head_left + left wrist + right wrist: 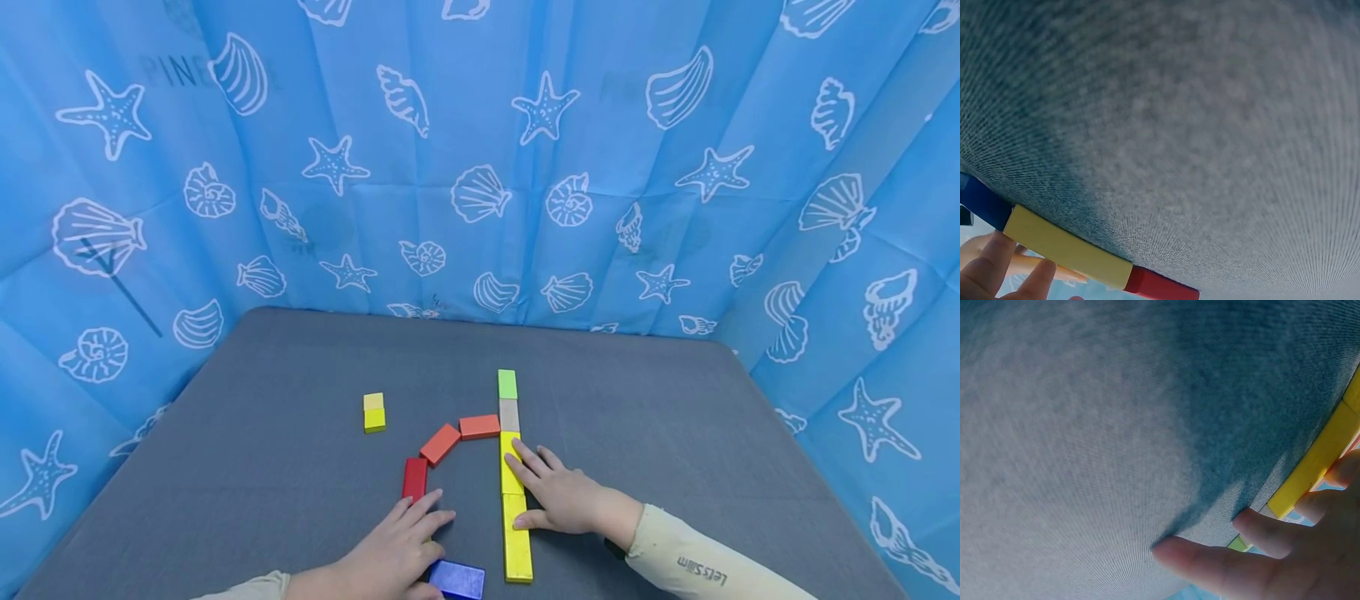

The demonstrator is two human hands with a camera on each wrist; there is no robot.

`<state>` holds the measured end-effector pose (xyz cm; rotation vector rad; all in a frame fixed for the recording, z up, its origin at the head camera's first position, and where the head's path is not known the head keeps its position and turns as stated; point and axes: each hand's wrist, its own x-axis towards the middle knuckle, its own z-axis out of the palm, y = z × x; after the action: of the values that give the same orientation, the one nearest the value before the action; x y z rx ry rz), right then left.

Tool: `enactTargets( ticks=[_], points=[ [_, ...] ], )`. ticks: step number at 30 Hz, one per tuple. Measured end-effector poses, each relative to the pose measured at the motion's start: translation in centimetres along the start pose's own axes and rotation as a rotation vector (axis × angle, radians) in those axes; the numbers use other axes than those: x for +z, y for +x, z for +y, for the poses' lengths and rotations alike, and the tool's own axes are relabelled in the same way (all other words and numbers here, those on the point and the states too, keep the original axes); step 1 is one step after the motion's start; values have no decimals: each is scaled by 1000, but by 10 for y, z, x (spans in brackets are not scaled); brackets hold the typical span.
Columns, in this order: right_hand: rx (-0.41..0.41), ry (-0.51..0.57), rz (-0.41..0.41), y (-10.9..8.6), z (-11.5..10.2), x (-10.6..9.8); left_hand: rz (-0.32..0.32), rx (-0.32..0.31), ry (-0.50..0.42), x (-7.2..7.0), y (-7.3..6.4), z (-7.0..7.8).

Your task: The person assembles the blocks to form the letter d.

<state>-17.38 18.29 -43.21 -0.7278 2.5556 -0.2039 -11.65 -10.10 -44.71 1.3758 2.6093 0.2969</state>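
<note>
My left hand (397, 546) lies over a curved row of blocks, fingers spread and relaxed. Under it, mostly hidden in the head view, is a pale yellow block (1069, 244), which the fingertips touch from the side in the left wrist view. It sits between a red block (415, 480) and a blue block (459, 579). My right hand (562, 496) rests with spread fingers along a straight row, fingertips on the upper yellow block (510, 479) and thumb at the lower yellow block (517, 550). A grey block (509, 415) and a green block (507, 383) extend that row.
Two orange-red blocks, one slanted (440, 444) and one level (480, 427), link the red block to the straight row. Two small yellow blocks (374, 420) stand apart at the left. A blue shell-print curtain (480, 208) surrounds the dark grey table (637, 400).
</note>
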Motion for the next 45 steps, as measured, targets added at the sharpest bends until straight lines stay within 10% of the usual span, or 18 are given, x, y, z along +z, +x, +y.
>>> enactTargets(
  ticks=[10,16,22,45],
  points=[
    [0,4,3,0,0,0,42,-31,8,-2,-1,-1],
    [-11,21,-4,-1,2,-1,246,-427,13,-17,16,-12],
    [-14,16,-9,0,3,0,192,-732,-22,-20,41,-33],
    [9,13,-16,0,-2,-3,216,-695,14,-18,54,-46]
  ],
)
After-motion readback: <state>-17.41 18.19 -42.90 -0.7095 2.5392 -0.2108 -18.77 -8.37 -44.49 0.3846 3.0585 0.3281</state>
